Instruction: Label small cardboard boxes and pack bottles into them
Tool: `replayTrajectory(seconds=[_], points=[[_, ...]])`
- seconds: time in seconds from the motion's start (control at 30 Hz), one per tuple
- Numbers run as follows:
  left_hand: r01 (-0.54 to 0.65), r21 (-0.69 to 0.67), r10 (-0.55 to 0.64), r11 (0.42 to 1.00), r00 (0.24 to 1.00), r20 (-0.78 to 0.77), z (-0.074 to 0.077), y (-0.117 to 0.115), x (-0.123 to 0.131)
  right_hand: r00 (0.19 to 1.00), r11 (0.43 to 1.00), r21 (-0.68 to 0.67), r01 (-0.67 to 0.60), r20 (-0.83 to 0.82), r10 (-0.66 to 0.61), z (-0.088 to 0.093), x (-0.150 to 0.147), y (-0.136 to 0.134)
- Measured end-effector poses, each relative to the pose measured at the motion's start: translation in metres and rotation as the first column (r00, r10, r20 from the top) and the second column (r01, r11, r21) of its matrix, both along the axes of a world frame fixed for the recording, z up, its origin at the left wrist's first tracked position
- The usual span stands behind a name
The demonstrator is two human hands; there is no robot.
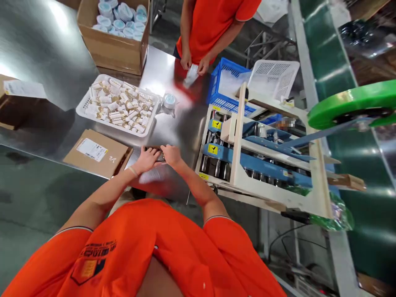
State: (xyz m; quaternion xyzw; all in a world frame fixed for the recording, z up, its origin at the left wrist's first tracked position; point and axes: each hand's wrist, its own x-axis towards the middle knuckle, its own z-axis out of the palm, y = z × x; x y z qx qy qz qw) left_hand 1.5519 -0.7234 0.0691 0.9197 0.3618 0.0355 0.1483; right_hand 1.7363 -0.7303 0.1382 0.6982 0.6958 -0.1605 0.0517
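My left hand point(149, 160) and my right hand point(172, 155) meet over the metal table point(173, 181) close in front of my body. Both are closed around a small thing between them. A thin brown edge and a shiny bit of it show, but my fingers hide its kind. To the left of my left hand lies a flat brown cardboard box point(116, 146) with a white label. Beyond my hands is a white plastic basket point(81, 108) full of small white-labelled bottles point(123, 105). A round lidded tub point(169, 100), apparently in clear wrap, sits right of the basket.
A carton point(114, 55) of pale-blue-lidded tubs stands at the back. Across the table, a co-worker's hands point(194, 66) hold a white packet. To the right are a blue crate point(213, 88), a roller sealing machine point(247, 165) with a green tape reel point(355, 101), and a green conveyor belt point(331, 53).
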Motion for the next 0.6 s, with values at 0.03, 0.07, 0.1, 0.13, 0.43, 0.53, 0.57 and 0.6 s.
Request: replayTrajectory(seconds=[0.03, 0.07, 0.1, 0.13, 0.43, 0.53, 0.57, 0.6], points=[[-0.016, -0.007, 0.016, 1.0, 1.0, 0.015, 0.0, -0.001, 0.0, 0.996, 0.992, 0.099, 0.083, -0.042, -0.079, -0.002, 0.014, -0.005], [-0.031, -0.016, 0.031, 0.999, 0.999, 0.028, 0.0, -0.001, 0.001, 0.981, 0.971, 0.164, 0.175, -0.108, -0.159, -0.005, 0.027, -0.01], [-0.045, -0.027, 0.046, 0.999, 0.998, 0.037, 0.0, -0.001, 0.003, 0.956, 0.951, 0.172, 0.258, -0.189, -0.225, -0.009, 0.036, -0.012], [-0.058, -0.038, 0.06, 0.998, 0.997, 0.045, 0.0, -0.002, 0.005, 0.924, 0.941, 0.126, 0.313, -0.271, -0.27, -0.016, 0.04, -0.012], [-0.099, -0.346, 0.266, 0.933, 0.838, 0.476, -0.018, 0.008, -0.026, 0.863, 0.984, 0.005, -0.181, -0.478, 0.161, -0.06, 0.036, -0.013], [-0.152, -0.599, 0.558, 0.786, 0.592, 0.582, -0.037, 0.013, -0.052, 0.823, 0.932, 0.057, -0.358, -0.452, 0.344, -0.062, 0.055, -0.03], [-0.12, -0.679, 0.617, 0.724, 0.552, 0.561, -0.043, 0.014, -0.055, 0.825, 0.925, 0.066, -0.375, -0.432, 0.365, -0.064, 0.058, -0.033], [-0.074, -0.746, 0.657, 0.661, 0.536, 0.53, -0.049, 0.015, -0.054, 0.827, 0.92, 0.07, -0.386, -0.416, 0.378, -0.067, 0.059, -0.034]])
